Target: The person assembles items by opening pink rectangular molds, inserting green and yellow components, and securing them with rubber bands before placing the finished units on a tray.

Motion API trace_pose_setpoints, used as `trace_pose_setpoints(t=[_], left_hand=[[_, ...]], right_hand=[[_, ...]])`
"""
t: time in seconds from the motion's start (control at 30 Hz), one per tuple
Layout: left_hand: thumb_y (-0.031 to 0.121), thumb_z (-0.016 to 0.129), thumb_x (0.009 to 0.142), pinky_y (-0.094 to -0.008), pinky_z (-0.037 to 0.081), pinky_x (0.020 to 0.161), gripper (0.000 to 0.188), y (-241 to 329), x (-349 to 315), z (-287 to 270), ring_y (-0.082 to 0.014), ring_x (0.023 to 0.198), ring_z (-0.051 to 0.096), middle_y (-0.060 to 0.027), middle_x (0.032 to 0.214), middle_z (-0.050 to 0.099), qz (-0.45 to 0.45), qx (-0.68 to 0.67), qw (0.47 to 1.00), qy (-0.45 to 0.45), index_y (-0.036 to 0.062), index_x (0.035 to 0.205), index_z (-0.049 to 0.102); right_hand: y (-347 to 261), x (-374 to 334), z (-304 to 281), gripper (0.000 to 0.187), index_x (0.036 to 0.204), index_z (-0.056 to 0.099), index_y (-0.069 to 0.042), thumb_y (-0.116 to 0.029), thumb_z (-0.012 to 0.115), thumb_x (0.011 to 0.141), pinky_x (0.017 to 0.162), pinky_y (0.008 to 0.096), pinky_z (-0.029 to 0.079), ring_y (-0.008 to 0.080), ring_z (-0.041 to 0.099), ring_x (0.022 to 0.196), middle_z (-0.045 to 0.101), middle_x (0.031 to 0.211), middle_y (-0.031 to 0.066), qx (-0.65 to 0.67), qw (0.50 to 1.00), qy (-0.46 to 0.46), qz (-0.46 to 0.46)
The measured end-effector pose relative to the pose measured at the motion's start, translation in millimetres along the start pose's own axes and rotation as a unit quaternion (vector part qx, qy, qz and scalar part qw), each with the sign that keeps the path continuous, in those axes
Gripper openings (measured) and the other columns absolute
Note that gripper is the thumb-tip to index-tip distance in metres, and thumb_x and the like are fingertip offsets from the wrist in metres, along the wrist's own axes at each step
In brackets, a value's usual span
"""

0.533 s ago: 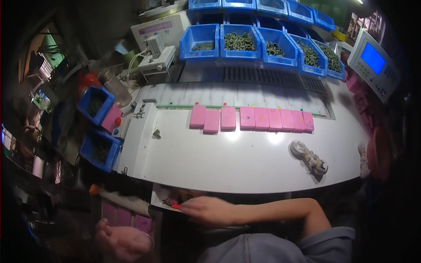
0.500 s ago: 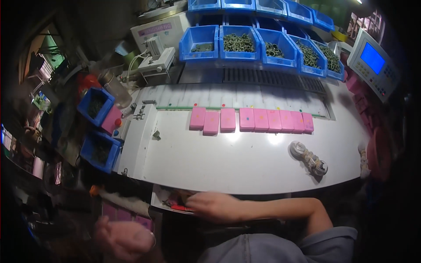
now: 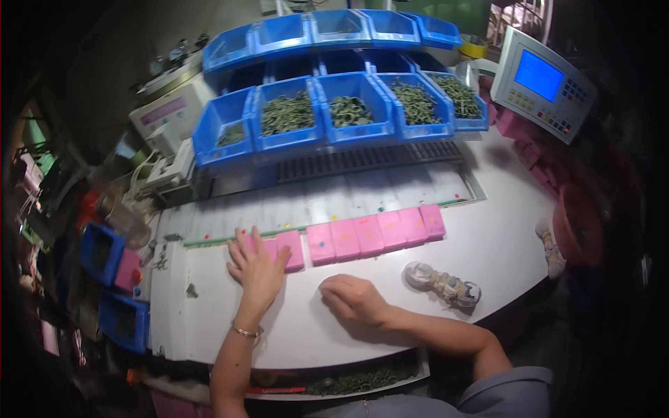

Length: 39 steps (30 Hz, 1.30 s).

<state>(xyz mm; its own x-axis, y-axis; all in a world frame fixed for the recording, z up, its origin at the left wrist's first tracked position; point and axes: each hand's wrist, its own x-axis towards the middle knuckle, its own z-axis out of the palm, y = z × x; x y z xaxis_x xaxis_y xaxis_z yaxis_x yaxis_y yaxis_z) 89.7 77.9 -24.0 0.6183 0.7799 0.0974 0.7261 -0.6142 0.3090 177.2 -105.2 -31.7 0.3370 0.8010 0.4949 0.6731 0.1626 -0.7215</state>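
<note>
My left hand [image 3: 259,268], with a thin bracelet at the wrist, spreads its fingers over pink blocks at the left end of a row. Its thumb lies against one pink block [image 3: 293,252]; the hand partly hides the blocks beneath it. Just to the right, several more pink blocks [image 3: 368,235] stand side by side, some with a small coloured dot on top. My right hand [image 3: 354,298] is over the white table [image 3: 334,341] in front of that row, its fingers curled together. What they hold, if anything, is hidden.
Blue bins [image 3: 289,115] with small greenish parts stand on a rack behind. A control panel [image 3: 543,80] with a blue screen is at right. A wrapped bundle [image 3: 446,284] lies on the table. Below the table's front edge, an open drawer [image 3: 418,376] holds small parts and a red tool.
My left hand has come up from the lower left onto the pink blocks. The right hand has left the drawer and moved over the table. The whole view has shifted and tilted.
</note>
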Motion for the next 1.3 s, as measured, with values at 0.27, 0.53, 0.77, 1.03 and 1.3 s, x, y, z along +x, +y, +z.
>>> trace_pose_setpoints(t=[0.27, 0.53, 0.77, 1.03, 1.3], left_hand=[[0.054, 0.047, 0.086, -0.0660, 0.009, 0.100, 0.075, 24, 5, 7, -0.0408, 0.136, 0.005, -0.0212, 0.148, 0.010, -0.040, 0.040, 0.998, -0.014, 0.0050, 0.139, 0.028], [0.045, 0.049, 0.088, -0.0595, 0.005, 0.104, 0.073, 13, -2, 7, -0.0390, 0.137, 0.003, -0.0197, 0.150, 0.007, 0.016, 0.009, 1.000, -0.015, 0.0026, 0.141, 0.024], [0.039, 0.055, 0.085, -0.0564, 0.010, 0.103, 0.074, 19, -4, 2, -0.0387, 0.136, 0.007, -0.0185, 0.149, 0.009, 0.027, 0.040, 0.999, -0.022, 0.0018, 0.141, 0.023], [0.043, 0.052, 0.086, -0.0556, 0.011, 0.104, 0.073, 18, -4, 2, -0.0385, 0.135, 0.009, -0.0176, 0.149, 0.013, 0.010, 0.060, 0.998, -0.016, 0.0026, 0.140, 0.025], [0.053, 0.046, 0.087, -0.0540, 0.012, 0.104, 0.073, 12, 1, 2, -0.0394, 0.133, 0.013, -0.0182, 0.146, 0.019, 0.030, 0.063, 0.998, 0.002, 0.0013, 0.136, 0.031]], right_hand=[[11, -8, 1, 0.011, 0.090, 0.059, 0.000, -0.006, 0.058, 0.081, 0.073, 0.0353, 0.050, 0.0293, 0.059, 0.084, 0.060, 0.089, 0.0120, 0.042, 0.999, -0.024, 0.006], [13, -5, -1, 0.010, 0.091, 0.056, 0.000, -0.005, 0.056, 0.083, 0.073, 0.0363, 0.048, 0.0303, 0.057, 0.085, 0.058, 0.090, 0.0122, 0.073, 0.996, -0.044, 0.032], [13, -7, -7, 0.011, 0.093, 0.055, 0.000, -0.004, 0.055, 0.083, 0.074, 0.0360, 0.048, 0.0303, 0.057, 0.086, 0.057, 0.093, 0.0125, 0.101, 0.992, -0.054, 0.047], [15, -8, -6, 0.014, 0.097, 0.057, -0.001, -0.005, 0.057, 0.084, 0.072, 0.0327, 0.051, 0.0258, 0.059, 0.087, 0.057, 0.097, 0.0098, 0.070, 0.994, -0.070, 0.038], [10, -15, 1, 0.012, 0.095, 0.053, -0.001, -0.006, 0.053, 0.084, 0.070, 0.0354, 0.049, 0.0283, 0.056, 0.086, 0.053, 0.094, 0.0106, 0.075, 0.994, -0.069, 0.031]])
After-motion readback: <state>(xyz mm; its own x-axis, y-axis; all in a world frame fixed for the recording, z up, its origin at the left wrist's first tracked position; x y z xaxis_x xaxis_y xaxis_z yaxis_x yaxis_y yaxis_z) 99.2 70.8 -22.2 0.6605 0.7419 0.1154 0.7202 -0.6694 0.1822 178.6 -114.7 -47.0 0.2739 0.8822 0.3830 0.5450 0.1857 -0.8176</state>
